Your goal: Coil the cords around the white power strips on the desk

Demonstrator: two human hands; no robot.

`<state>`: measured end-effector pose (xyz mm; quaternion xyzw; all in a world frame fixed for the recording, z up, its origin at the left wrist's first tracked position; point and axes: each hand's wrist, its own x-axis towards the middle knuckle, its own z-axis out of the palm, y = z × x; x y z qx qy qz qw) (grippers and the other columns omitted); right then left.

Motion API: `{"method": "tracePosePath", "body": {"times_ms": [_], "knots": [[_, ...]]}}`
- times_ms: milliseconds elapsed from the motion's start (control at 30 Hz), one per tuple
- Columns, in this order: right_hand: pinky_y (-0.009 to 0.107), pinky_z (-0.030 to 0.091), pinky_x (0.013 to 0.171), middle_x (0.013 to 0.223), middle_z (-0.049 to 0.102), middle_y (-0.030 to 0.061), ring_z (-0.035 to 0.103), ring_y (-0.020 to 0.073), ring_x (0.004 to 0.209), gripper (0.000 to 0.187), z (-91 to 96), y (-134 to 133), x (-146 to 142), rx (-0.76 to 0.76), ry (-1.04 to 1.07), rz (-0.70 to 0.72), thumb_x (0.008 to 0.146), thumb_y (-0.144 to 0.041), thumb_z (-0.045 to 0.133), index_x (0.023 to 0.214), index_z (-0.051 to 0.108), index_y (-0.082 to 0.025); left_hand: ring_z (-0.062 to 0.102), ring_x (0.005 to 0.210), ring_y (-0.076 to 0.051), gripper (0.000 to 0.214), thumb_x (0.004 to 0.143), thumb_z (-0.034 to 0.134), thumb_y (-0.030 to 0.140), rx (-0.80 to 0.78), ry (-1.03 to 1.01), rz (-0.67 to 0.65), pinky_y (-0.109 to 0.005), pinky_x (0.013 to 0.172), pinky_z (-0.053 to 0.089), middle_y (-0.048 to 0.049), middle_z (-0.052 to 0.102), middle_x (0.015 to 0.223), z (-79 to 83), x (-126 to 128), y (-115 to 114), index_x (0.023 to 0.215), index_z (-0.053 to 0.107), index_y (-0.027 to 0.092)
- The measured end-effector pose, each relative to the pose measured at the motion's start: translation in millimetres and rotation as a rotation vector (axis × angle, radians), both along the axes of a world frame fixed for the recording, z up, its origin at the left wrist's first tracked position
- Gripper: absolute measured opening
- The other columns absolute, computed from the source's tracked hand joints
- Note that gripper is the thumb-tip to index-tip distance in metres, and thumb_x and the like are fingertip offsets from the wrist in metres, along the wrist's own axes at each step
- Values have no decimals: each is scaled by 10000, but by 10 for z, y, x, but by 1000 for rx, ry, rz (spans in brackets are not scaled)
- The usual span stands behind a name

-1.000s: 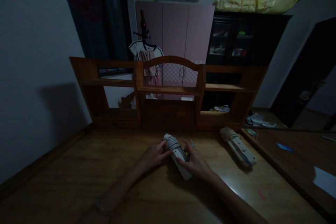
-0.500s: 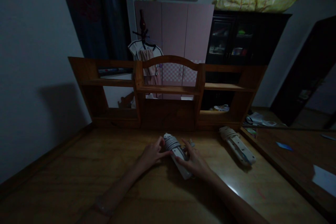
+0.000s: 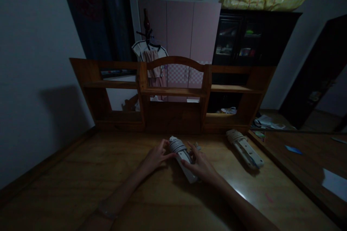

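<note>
A white power strip (image 3: pixel 187 168) lies slanted on the wooden desk, its grey cord (image 3: pixel 177 145) wound round the far end. My right hand (image 3: pixel 202 164) holds it from the right, thumb across the top and fingers along the far side, near what looks like the plug (image 3: pixel 198 147). On the left side, my left hand (image 3: pixel 157 157) has its fingertips at the cord coils and its thumb against the strip's edge. The undersides of my fingers are partly hidden. Further right lies a second power strip (image 3: pixel 248 153), its cord also wrapped round one end.
A wooden shelf unit (image 3: pixel 173 92) stands along the back of the desk (image 3: pixel 108 173). To the right is a lower brown surface (image 3: pixel 306 166) holding a blue packet (image 3: pixel 293 149) and white paper (image 3: pixel 334 184). A wall (image 3: pixel 40 79) borders the left side.
My hands stay at the same power strip with almost no movement. The left fingers have shifted slightly at the coils, and the view has tilted a little.
</note>
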<state>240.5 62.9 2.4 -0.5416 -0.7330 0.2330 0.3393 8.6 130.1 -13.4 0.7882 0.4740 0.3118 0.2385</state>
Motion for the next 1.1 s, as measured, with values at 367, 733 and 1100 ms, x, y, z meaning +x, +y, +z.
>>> {"method": "tracePosePath", "body": {"times_ms": [367, 733, 1100], "knots": [[339, 436, 799, 1027, 592, 75, 557, 214, 913, 743, -19, 21, -1, 9, -8, -4, 797, -433, 617, 1431, 306, -204, 418, 451, -101, 555, 767, 561, 600, -63, -67, -21, -198, 456, 266, 91, 461, 509, -63, 3, 16, 1128, 485, 185], [320, 437, 759, 1003, 589, 66, 559, 203, 874, 731, -4, 6, 3, 25, -20, 13, 814, -449, 593, 1435, 289, -212, 494, 458, -127, 518, 805, 506, 601, -47, -22, -9, -212, 465, 294, 62, 543, 544, 29, 31, -74, 1140, 476, 207], [310, 437, 773, 1087, 574, 77, 551, 201, 908, 674, 56, -19, -10, 46, 6, 50, 812, -398, 607, 1407, 331, -239, 479, 440, -127, 498, 798, 533, 576, -37, -21, -27, -216, 468, 296, 71, 529, 515, 46, 24, -61, 1118, 484, 197]]}}
